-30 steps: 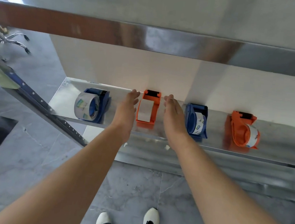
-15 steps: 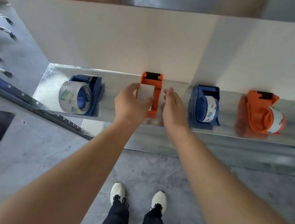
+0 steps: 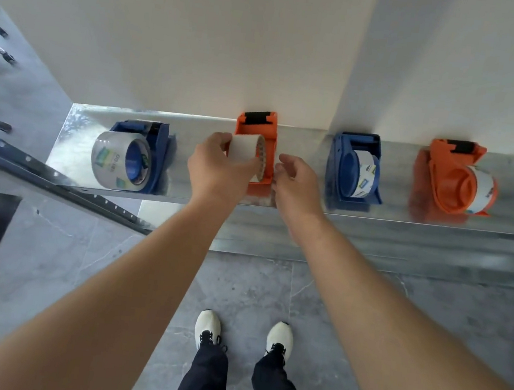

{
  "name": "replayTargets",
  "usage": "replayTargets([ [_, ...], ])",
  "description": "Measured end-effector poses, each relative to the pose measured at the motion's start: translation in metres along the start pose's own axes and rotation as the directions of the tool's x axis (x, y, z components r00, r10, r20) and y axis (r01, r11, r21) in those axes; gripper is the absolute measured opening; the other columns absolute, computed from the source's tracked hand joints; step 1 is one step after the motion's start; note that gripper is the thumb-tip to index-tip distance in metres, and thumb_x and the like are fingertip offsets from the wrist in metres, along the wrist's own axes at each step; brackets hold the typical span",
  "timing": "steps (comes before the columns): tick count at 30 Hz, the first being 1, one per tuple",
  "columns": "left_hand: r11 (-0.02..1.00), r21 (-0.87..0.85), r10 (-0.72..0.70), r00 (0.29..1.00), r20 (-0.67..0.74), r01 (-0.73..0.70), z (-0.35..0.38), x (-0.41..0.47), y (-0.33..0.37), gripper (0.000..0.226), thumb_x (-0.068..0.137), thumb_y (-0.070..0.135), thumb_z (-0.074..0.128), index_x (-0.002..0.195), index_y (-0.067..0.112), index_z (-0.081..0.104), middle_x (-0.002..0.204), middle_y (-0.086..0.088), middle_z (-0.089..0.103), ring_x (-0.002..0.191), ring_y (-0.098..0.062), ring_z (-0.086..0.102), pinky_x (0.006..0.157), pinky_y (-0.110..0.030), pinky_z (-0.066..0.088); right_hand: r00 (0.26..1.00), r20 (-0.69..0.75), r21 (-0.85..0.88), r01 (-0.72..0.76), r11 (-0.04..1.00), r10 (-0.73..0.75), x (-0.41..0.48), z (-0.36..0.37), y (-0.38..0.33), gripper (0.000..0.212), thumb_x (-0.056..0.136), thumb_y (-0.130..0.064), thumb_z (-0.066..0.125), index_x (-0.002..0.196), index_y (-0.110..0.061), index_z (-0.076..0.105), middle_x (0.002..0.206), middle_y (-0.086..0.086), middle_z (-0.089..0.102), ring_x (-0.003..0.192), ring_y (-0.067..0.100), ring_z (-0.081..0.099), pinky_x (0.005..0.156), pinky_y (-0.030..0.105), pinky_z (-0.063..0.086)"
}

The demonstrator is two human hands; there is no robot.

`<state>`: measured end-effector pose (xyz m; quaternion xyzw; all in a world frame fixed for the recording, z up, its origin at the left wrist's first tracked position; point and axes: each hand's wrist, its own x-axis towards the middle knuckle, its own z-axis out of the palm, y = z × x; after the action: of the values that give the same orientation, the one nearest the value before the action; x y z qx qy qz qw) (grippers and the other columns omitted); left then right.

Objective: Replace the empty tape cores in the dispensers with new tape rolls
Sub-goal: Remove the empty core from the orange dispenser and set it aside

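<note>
A brand word in small blue letters, seemingly "deli", is carried on the white tape roll (image 3: 366,175) seated in the right blue dispenser (image 3: 337,165); a green and yellow patch is printed just below it on the same roll, but its wording is too small to be read. On the clear tape roll (image 3: 115,159) in the left blue dispenser (image 3: 158,151), a label with green patches and dark characters is seen, tilted and blurred, so that nothing certain can be made out. At the edge of the far-right tape roll (image 3: 481,194), seated in the right orange dispenser (image 3: 446,178), a small dark mark is shown, likewise too small to be read
</note>
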<state>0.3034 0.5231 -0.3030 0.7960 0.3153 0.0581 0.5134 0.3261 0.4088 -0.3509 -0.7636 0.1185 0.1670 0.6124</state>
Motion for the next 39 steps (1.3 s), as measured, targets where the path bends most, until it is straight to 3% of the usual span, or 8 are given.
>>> replayTargets([
  [5, 0.973, -0.183, -0.139, 0.99, 0.015, 0.14, -0.003, -0.002, -0.004, 0.062, 0.077, 0.023, 0.094, 0.133, 0.017, 0.068, 0.114, 0.007, 0.072, 0.101, -0.013, 0.073, 0.079, -0.033, 0.067, 0.996, -0.078, -0.04, 0.03, 0.999, -0.033, -0.003, -0.008, -0.005, 0.035, 0.102, -0.011, 0.059, 0.136, -0.018, 0.063, 0.112, -0.013, 0.063, 0.11, 0.009, 0.063, 0.099, 0.028, 0.053],
  [13, 0.839, -0.422, -0.293, 0.938, 0.183, 0.344, -0.008, -0.01, -0.017, 0.057, 0.079, 0.011, 0.091, 0.129, 0.002, 0.066, 0.117, -0.014, 0.075, 0.099, -0.033, 0.078, 0.074, -0.052, 0.068, 0.99, -0.137, 0.011, 0.023, 1.0, -0.022, -0.008, -0.018, -0.007, 0.044, 0.094, -0.013, 0.068, 0.137, -0.017, 0.063, 0.119, -0.005, 0.068, 0.101, 0.004, 0.064, 0.092, 0.027, 0.056],
  [20, 0.854, -0.386, -0.29, 0.935, 0.205, 0.349, -0.006, -0.015, -0.023, 0.034, 0.093, 0.008, 0.077, 0.125, 0.002, 0.068, 0.108, -0.014, 0.078, 0.101, -0.033, 0.079, 0.084, -0.049, 0.067, 0.994, -0.094, 0.056, 0.054, 0.997, -0.048, -0.018, -0.018, -0.004, 0.019, 0.094, -0.017, 0.071, 0.096, -0.036, 0.07, 0.097, -0.009, 0.076, 0.094, 0.01, 0.073, 0.09, 0.036, 0.062],
  [24, 0.871, -0.377, -0.265, 0.948, 0.178, 0.314, -0.007, -0.015, -0.03, 0.043, 0.091, 0.018, 0.082, 0.129, 0.006, 0.068, 0.108, -0.006, 0.079, 0.095, -0.026, 0.08, 0.082, -0.037, 0.066, 0.991, -0.102, 0.023, 0.084, 0.996, -0.081, -0.021, -0.019, -0.003, 0.019, 0.095, -0.015, 0.069, 0.109, -0.028, 0.073, 0.101, -0.01, 0.074, 0.096, 0.006, 0.07, 0.091, 0.032, 0.061],
  [27, 0.878, -0.37, -0.269, 0.953, 0.141, 0.303, -0.009, -0.016, -0.033, 0.026, 0.09, 0.027, 0.085, 0.112, 0.02, 0.072, 0.096, 0.009, 0.076, 0.089, -0.012, 0.075, 0.069, -0.015, 0.043, 0.989, -0.108, -0.003, 0.099, 0.995, -0.098, -0.023, -0.018, -0.001, 0.024, 0.093, -0.016, 0.071, 0.116, -0.022, 0.073, 0.101, -0.012, 0.072, 0.093, 0.001, 0.067, 0.086, 0.026, 0.059],
  [31, 0.883, -0.354, -0.296, 0.951, 0.094, 0.309, -0.012, -0.013, -0.038, 0.014, 0.091, 0.029, 0.084, 0.103, 0.024, 0.077, 0.096, 0.006, 0.078, 0.097, -0.017, 0.075, 0.071, -0.018, 0.041, 0.988, -0.091, -0.036, 0.122, 0.992, -0.125, -0.021, -0.013, 0.0, 0.022, 0.094, -0.018, 0.072, 0.114, -0.026, 0.069, 0.1, -0.019, 0.067, 0.094, -0.002, 0.064, 0.08, 0.02, 0.056],
  [34, 0.873, -0.356, -0.327, 0.942, 0.082, 0.334, -0.013, -0.008, -0.044, 0.011, 0.09, 0.028, 0.085, 0.098, 0.023, 0.08, 0.098, 0.002, 0.08, 0.101, -0.023, 0.076, 0.095, -0.037, 0.055, 0.989, -0.068, -0.051, 0.13, 0.99, -0.134, -0.02, -0.008, -0.001, 0.023, 0.095, -0.02, 0.073, 0.116, -0.026, 0.067, 0.099, -0.022, 0.064, 0.092, -0.005, 0.061, 0.076, 0.014, 0.051],
  [39, 0.86, -0.364, -0.36, 0.931, 0.061, 0.357, -0.012, -0.003, -0.053, 0.008, 0.091, 0.023, 0.085, 0.086, 0.025, 0.078, 0.091, -0.001, 0.081, 0.094, -0.023, 0.079, 0.099, -0.047, 0.06, 0.988, -0.068, -0.07, 0.131, 0.989, -0.136, -0.018, -0.001, -0.001, 0.034, 0.095, -0.021, 0.074, 0.128, -0.022, 0.066, 0.115, -0.01, 0.071, 0.098, 0.003, 0.068, 0.083, 0.023, 0.061],
])
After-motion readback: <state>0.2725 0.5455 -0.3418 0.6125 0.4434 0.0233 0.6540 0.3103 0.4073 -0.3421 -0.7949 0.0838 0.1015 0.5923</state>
